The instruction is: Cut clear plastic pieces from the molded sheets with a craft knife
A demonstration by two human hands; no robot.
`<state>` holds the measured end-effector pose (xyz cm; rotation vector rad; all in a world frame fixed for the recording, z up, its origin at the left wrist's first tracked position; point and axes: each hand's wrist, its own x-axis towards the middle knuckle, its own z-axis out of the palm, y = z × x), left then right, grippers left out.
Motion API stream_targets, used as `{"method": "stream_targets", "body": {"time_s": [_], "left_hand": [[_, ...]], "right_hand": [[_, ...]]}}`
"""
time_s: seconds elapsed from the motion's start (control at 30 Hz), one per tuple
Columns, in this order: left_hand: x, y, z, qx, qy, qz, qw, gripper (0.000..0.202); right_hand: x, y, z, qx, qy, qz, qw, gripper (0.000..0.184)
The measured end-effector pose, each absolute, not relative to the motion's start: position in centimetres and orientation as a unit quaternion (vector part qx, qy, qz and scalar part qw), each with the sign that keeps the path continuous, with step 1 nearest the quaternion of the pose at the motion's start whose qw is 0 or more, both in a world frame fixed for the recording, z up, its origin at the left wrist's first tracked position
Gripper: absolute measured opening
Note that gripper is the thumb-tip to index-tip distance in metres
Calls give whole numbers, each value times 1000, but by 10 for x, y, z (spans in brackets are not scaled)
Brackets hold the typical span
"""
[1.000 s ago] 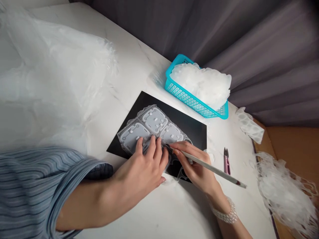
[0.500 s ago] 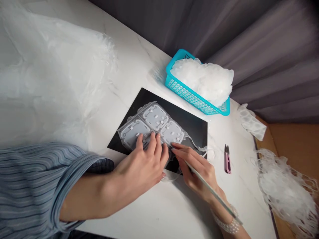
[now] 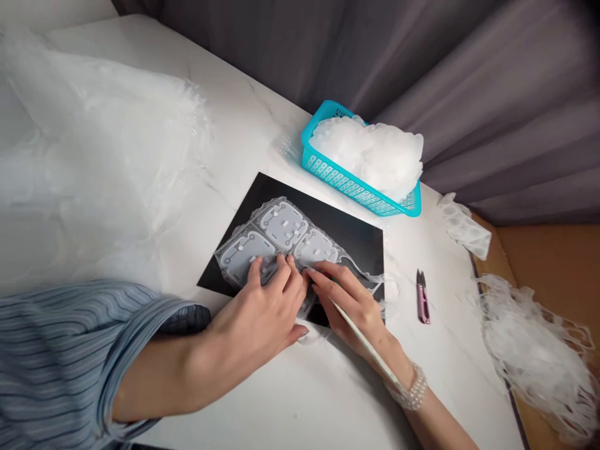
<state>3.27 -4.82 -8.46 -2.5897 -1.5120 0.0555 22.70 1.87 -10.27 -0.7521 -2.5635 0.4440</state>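
Note:
A translucent grey moulded rubber sheet [image 3: 276, 240] with several square pads lies on a black mat [image 3: 349, 231] on the white table. My left hand [image 3: 265, 309] rests on the sheet's near edge, fingers stretched flat and pressing it down. My right hand [image 3: 349, 300] is closed round a thin white stick-like tool [image 3: 363, 344], its tip hidden at the sheet beside my left fingertips. A thin torn strip of the sheet [image 3: 368, 272] trails to the right over the mat.
A turquoise basket [image 3: 349, 184] heaped with white trimmed pieces stands behind the mat. Small pink snips [image 3: 422, 297] lie to the right. Piles of white scrap [image 3: 534, 353] sit at the table's right edge, and a large heap of translucent sheets [image 3: 94, 156] fills the left.
My right hand has turned, swinging the tool's long end from the right down toward my wrist. The torn strip now lies farther out to the right. The left hand stays pressing.

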Motion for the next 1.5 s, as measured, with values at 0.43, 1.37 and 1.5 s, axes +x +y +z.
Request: {"method": "stream_targets", "body": {"time_s": [0.43, 1.37, 1.5], "left_hand": [[36, -51, -100, -849, -521, -6, 91, 71], [25, -12, -89, -896, -382, -207, -95, 38], [24, -9, -92, -907, -357, -201, -101, 27]], "right_hand": [[209, 29, -85, -237, -938, 198, 157, 36], [227, 13, 19, -435, -353, 707, 431, 15], [232, 18, 16, -453, -438, 652, 422, 10]]}}
